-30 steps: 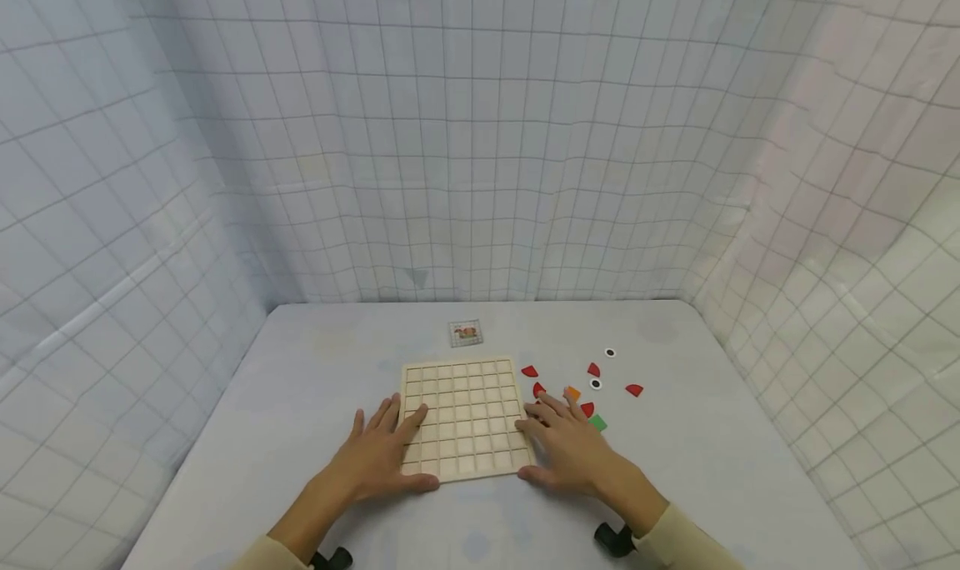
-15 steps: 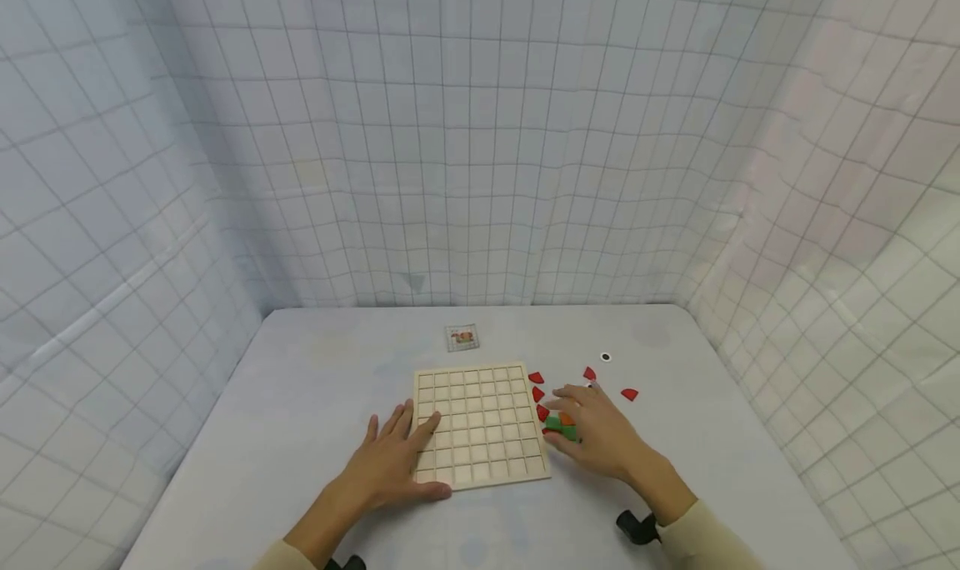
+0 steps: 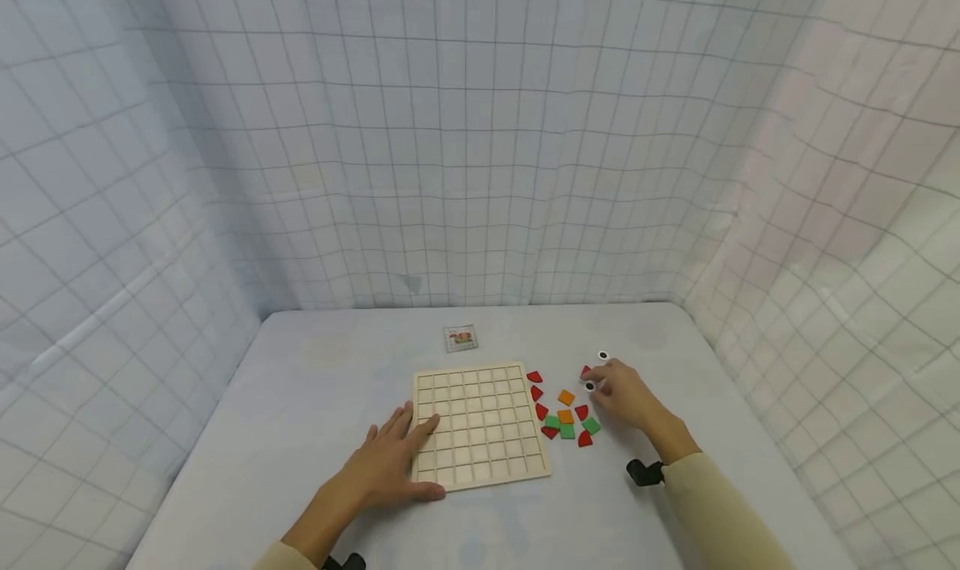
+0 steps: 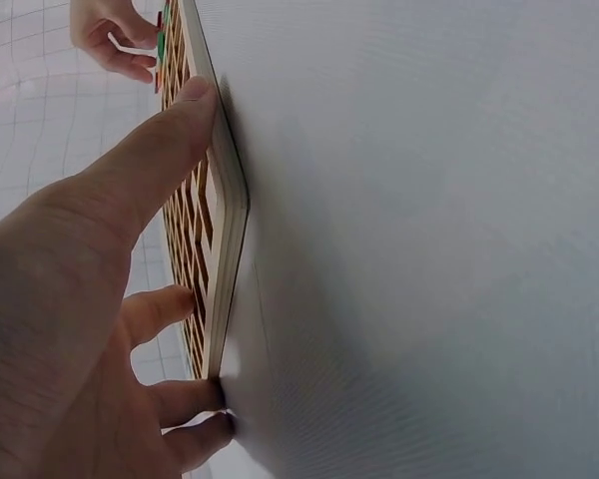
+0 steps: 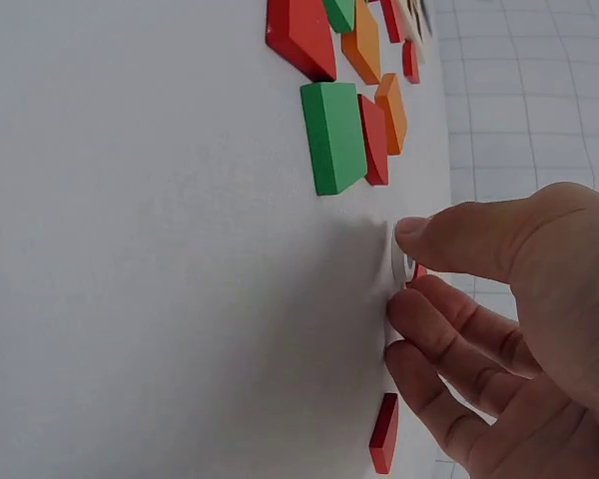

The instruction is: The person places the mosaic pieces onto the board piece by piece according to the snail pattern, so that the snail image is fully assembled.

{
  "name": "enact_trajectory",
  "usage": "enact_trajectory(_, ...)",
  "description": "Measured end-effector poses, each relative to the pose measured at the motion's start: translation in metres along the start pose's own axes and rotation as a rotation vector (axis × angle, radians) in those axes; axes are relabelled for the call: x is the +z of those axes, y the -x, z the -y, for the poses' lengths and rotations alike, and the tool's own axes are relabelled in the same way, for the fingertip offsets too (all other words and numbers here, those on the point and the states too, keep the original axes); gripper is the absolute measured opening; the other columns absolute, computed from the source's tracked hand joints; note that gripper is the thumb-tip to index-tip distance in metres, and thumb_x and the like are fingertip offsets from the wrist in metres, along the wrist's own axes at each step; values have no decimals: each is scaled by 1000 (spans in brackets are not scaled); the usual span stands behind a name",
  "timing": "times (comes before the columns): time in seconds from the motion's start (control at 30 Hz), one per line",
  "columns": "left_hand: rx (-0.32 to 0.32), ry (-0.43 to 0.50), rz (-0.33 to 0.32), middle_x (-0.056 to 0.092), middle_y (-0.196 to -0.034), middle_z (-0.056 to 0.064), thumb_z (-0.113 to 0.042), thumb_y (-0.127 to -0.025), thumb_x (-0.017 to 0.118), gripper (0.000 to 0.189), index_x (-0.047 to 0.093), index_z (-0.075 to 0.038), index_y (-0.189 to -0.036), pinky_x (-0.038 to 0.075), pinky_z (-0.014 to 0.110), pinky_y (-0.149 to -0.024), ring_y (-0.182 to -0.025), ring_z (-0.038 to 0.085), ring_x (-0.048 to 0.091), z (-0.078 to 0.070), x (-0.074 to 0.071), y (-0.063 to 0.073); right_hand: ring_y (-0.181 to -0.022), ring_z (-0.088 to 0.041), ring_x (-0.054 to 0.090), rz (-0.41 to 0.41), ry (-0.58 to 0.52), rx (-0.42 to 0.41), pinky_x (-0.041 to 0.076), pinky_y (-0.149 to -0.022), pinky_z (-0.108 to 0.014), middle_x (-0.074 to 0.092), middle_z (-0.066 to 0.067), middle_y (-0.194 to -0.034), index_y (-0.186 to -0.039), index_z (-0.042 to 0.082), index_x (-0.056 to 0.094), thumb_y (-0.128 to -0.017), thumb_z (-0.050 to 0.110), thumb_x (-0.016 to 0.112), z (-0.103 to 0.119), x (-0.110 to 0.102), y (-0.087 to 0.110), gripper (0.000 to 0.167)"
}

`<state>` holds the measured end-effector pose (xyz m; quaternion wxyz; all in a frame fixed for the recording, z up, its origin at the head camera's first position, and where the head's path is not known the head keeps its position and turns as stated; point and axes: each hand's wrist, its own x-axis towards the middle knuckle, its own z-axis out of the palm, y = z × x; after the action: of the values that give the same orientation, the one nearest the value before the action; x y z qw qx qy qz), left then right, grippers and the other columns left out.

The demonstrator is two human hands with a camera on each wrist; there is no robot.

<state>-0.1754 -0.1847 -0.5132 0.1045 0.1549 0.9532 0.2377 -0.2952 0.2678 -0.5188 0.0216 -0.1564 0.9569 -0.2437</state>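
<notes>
A pale wooden grid board (image 3: 480,424) lies on the table. My left hand (image 3: 382,467) rests at its near-left corner with fingers spread: the thumb lies along the near edge, one finger reaches over the grid. In the left wrist view, the left hand (image 4: 100,249) touches the board's frame (image 4: 230,190). Right of the board, my right hand (image 3: 626,397) has thumb and index finger on opposite sides of a small white disc with a black dot (image 3: 589,386). The right wrist view shows the white disc (image 5: 400,257) pinched at the fingertips of the right hand (image 5: 519,309), low over the table.
Several red quarter-round pieces (image 3: 542,412), orange squares (image 3: 566,417) and green squares (image 3: 591,425) lie between board and right hand. Another white disc (image 3: 603,355) sits beyond it. A small picture card (image 3: 461,337) lies behind the board. Grid-patterned curtains (image 3: 480,178) surround the table.
My right hand has left the board's right edge, passed over the coloured pieces and reached the white disc farther right. The left hand has stayed on the board.
</notes>
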Motion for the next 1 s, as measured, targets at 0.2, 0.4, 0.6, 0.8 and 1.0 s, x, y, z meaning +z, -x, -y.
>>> enact_trajectory(0.2, -7, 13, 15, 24, -190, 34, -66, -85, 99, 120, 45, -18, -181, 23, 88, -135, -177, 59, 26, 0, -1, -1, -101, -20, 70, 11, 6, 9, 67, -92, -39, 74, -9, -115, -129, 8, 87, -106, 8, 84, -7, 2, -1, 23)
enact_trajectory(0.4, -9, 11, 7, 26, -190, 34, -63, -84, 102, 120, 46, -17, -180, 24, 88, -135, -177, 59, 27, -2, -4, -4, -104, -22, 72, -13, -10, 17, 69, -96, -42, 75, -8, -114, -127, 8, 87, -106, 8, 86, -7, 3, 0, 21)
enact_trajectory(0.6, -11, 33, 11, 26, -189, 36, -61, -82, 103, 120, 48, -14, -179, 23, 90, -133, -176, 61, 26, -2, -4, -3, -106, -23, 73, -9, -7, 19, 70, -100, -46, 75, -10, -115, -128, 6, 86, -106, 8, 85, -4, 2, 4, 21)
enact_trajectory(0.8, -6, 36, 4, 25, -189, 37, -59, -81, 105, 121, 48, -13, -178, 24, 91, -132, -176, 62, 26, -3, -5, -4, -106, -24, 75, -48, -8, -13, 70, -101, -48, 78, -11, -114, -126, 5, 86, -106, 7, 85, 1, 1, 5, 20)
enact_trajectory(1.0, 1, 45, 11, 24, -188, 38, -57, -80, 106, 122, 48, -13, -178, 24, 92, -131, -175, 64, 26, -2, -6, -4, -103, -20, 74, -83, -46, -24, 70, -96, -40, 79, -7, -114, -128, 6, 87, -106, 9, 86, 15, 4, 4, 22)
